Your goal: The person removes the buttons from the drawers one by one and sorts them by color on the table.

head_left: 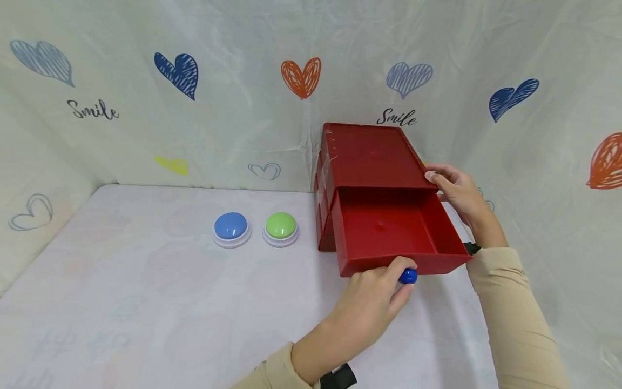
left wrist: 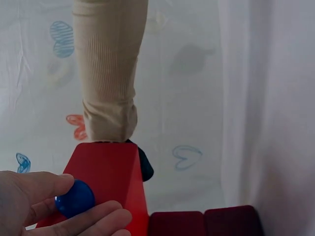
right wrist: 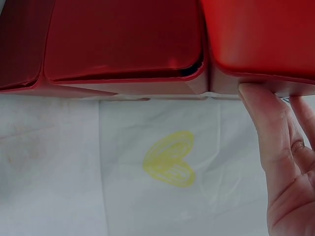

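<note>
A red cabinet (head_left: 374, 154) stands against the back cloth, its top drawer (head_left: 381, 227) pulled out and its bare red floor showing. On the drawer's front is a round blue knob (head_left: 408, 276). My left hand (head_left: 362, 305) pinches that knob (left wrist: 75, 198) between thumb and fingers, as the left wrist view also shows. At the cabinet's right side, my right hand (head_left: 459, 194) rests on the top's front corner. In the right wrist view, extended fingers (right wrist: 268, 123) touch the side of the cabinet's upper part.
To the cabinet's left, a blue push button (head_left: 230, 226) and a green push button (head_left: 281, 225) sit on white bases. They stand on the white-covered table (head_left: 170, 302). Behind is a white cloth (head_left: 233, 135) printed with hearts and words. Closed lower drawers (right wrist: 128, 39) show beneath.
</note>
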The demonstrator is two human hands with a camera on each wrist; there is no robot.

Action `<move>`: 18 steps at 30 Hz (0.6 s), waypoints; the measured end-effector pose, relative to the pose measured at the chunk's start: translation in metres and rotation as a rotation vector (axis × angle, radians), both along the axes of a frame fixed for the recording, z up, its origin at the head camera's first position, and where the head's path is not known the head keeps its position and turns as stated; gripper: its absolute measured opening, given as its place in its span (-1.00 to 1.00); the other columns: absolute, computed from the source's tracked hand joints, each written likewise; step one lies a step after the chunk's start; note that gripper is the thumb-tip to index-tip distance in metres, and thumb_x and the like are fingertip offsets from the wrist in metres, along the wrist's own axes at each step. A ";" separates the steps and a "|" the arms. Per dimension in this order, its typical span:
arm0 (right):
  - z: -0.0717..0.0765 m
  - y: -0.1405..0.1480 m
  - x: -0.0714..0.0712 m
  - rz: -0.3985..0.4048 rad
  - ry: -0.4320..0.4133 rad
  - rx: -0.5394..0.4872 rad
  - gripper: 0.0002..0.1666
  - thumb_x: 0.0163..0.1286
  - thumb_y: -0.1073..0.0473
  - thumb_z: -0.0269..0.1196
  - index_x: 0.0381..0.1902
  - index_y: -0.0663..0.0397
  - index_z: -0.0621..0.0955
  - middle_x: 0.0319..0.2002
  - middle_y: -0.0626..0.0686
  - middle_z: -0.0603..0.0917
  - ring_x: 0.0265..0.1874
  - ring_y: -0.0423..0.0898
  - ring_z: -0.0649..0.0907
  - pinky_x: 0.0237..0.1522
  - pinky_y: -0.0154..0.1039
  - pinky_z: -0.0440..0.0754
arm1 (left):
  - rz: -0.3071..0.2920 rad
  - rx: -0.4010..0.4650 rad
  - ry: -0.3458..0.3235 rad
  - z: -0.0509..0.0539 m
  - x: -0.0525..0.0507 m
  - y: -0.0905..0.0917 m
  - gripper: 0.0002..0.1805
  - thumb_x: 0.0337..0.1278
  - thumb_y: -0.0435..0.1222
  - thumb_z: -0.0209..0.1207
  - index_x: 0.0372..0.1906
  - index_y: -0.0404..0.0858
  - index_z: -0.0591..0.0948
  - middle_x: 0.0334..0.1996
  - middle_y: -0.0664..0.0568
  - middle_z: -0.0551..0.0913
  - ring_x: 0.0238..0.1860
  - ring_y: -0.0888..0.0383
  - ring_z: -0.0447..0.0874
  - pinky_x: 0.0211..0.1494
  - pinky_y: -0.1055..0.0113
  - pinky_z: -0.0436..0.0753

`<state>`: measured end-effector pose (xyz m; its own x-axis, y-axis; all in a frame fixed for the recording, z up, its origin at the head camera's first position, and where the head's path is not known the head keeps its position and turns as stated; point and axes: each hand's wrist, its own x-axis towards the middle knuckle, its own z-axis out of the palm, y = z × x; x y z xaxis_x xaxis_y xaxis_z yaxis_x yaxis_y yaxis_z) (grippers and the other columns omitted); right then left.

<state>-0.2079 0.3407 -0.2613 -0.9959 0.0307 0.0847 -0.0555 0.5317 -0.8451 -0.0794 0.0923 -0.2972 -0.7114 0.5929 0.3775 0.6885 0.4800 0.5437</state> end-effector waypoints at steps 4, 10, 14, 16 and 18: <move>-0.001 0.000 0.000 0.000 0.002 0.001 -0.34 0.37 -0.20 0.02 0.29 0.05 0.33 -0.16 -0.38 0.54 -0.22 -0.36 0.60 -0.25 -0.43 0.63 | 0.013 0.012 0.001 0.000 -0.004 0.001 -0.64 0.18 -0.17 0.17 0.06 -0.10 0.42 -0.44 0.16 0.61 -0.58 0.43 0.38 -0.37 0.76 0.43; -0.001 0.000 0.000 -0.005 0.000 0.020 -0.33 0.37 -0.21 0.01 0.29 0.04 0.33 -0.14 -0.36 0.53 -0.21 -0.36 0.59 -0.24 -0.43 0.63 | 0.030 0.014 -0.002 0.000 -0.011 0.002 -0.63 0.19 -0.16 0.16 0.08 -0.09 0.42 -0.44 0.16 0.60 -0.58 0.42 0.38 -0.39 0.75 0.42; -0.001 0.000 0.000 -0.007 -0.008 0.019 -0.32 0.36 -0.22 0.01 0.29 0.03 0.33 -0.13 -0.36 0.53 -0.20 -0.37 0.59 -0.23 -0.43 0.62 | 0.050 0.006 0.014 0.000 -0.017 0.003 -0.64 0.20 -0.15 0.15 0.08 -0.08 0.43 -0.49 0.17 0.58 -0.62 0.41 0.35 -0.47 0.76 0.36; -0.001 0.000 -0.001 -0.005 -0.007 0.020 -0.32 0.36 -0.22 0.01 0.29 0.05 0.32 -0.13 -0.36 0.52 -0.20 -0.37 0.58 -0.23 -0.43 0.62 | 0.064 -0.006 0.029 0.001 -0.019 0.003 -0.64 0.19 -0.14 0.16 0.08 -0.07 0.43 -0.49 0.17 0.58 -0.63 0.41 0.35 -0.48 0.76 0.35; -0.001 -0.001 -0.001 -0.003 -0.006 0.020 -0.32 0.37 -0.21 0.01 0.29 0.06 0.32 -0.13 -0.37 0.52 -0.20 -0.37 0.58 -0.23 -0.44 0.62 | 0.071 -0.013 0.032 0.001 -0.020 0.004 -0.64 0.19 -0.13 0.16 0.08 -0.05 0.43 -0.48 0.18 0.59 -0.63 0.40 0.36 -0.48 0.75 0.35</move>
<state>-0.2088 0.3401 -0.2619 -0.9963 0.0324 0.0792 -0.0485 0.5491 -0.8343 -0.0994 0.0959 -0.2959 -0.7397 0.5463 0.3929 0.6692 0.5355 0.5152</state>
